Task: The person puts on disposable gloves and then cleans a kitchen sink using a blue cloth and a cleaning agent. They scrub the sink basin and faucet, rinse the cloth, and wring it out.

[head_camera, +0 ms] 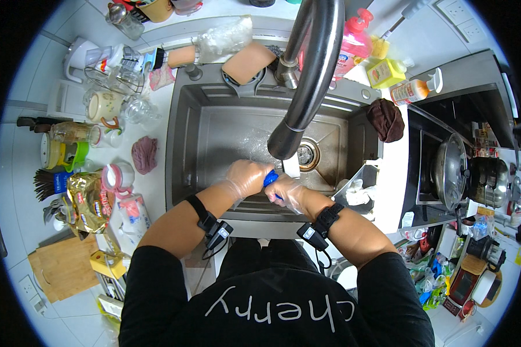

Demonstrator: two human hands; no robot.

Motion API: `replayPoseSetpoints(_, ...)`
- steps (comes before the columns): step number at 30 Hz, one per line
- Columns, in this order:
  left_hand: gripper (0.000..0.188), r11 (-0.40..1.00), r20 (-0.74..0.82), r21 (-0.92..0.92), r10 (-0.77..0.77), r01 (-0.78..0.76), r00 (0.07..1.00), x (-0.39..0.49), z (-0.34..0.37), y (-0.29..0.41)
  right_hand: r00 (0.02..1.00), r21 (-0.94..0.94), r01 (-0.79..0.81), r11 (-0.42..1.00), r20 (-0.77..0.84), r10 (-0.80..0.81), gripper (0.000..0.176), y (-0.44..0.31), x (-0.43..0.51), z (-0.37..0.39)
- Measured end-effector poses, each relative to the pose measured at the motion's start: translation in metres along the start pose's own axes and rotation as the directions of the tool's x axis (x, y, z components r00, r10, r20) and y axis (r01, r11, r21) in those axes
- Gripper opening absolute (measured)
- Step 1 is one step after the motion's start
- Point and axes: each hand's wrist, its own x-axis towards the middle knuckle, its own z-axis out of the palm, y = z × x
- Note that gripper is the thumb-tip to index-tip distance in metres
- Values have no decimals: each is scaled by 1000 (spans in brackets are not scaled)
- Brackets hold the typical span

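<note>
Both hands wear clear plastic gloves and meet over the front of a grey kitchen sink [225, 130]. My left hand [248, 177] grips one end of a bunched blue cloth [270, 178], and my right hand [284, 193] is closed on its other end, close beside. Most of the cloth is hidden inside the fists. Above the hands hangs the dark metal spout of the faucet [286, 139]. Just behind my right hand, a white flat piece [291, 166] lies in the sink near the drain [307, 154].
Left of the sink are a mauve cloth [144, 155], glass jars and a pink-rimmed cup [118, 175]. A brown cloth [385, 120] lies at the right rim, with soap bottles behind it. A clear bin [357, 191] holds white scraps. The stove bears a lidded pan [450, 171].
</note>
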Motion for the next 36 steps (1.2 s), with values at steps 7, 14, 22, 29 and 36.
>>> replayPoseSetpoints(7,35,988,-90,-118,-109,98,990,-2,-1,-4,889,-465,328,822,-142,-435,50,-9,-19,-11)
replayPoseSetpoints(14,62,493,54,-852,-256,178,965,-20,-13,-10,918,-80,382,921,-85,-388,64,-19,-45,-42)
replayPoseSetpoints(22,47,64,136,-979,-511,195,849,-45,-24,21,945,345,325,881,-72,-320,40,-27,-65,-29)
replayPoseSetpoints(29,42,129,-75,-992,-618,6,783,-93,-20,26,946,538,231,811,68,-315,38,-30,-85,-49)
replayPoseSetpoints(36,38,679,-489,-734,-487,-39,723,-129,-16,54,888,674,218,706,162,-429,45,-37,-121,-28)
